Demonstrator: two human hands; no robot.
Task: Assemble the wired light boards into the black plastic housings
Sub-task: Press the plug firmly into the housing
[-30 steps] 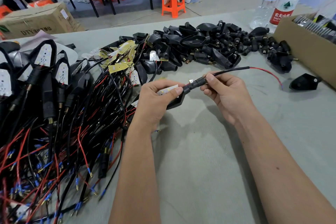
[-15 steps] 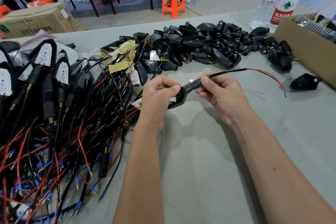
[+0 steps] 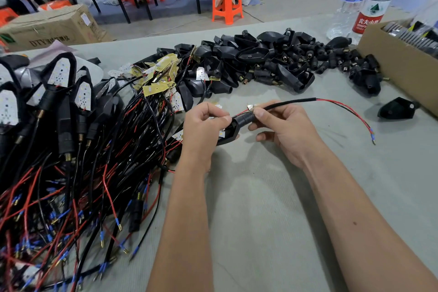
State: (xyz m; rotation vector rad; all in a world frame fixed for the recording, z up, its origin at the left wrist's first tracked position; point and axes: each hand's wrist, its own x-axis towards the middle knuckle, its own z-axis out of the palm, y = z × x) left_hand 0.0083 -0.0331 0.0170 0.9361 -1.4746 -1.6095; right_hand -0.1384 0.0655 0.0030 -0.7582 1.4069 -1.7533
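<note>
1. black plastic housing sits mid-frame, gripped in your curled left hand.
2. your right hand pinches its ribbed neck and the sleeved wire.
3. spare housings are heaped upper centre; finished wired units lie at left.

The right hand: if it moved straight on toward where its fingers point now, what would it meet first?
The right hand points left, so it would probably first meet the black housing held by the left hand, then that hand. Depth seems about equal, though one view cannot confirm it.
</note>
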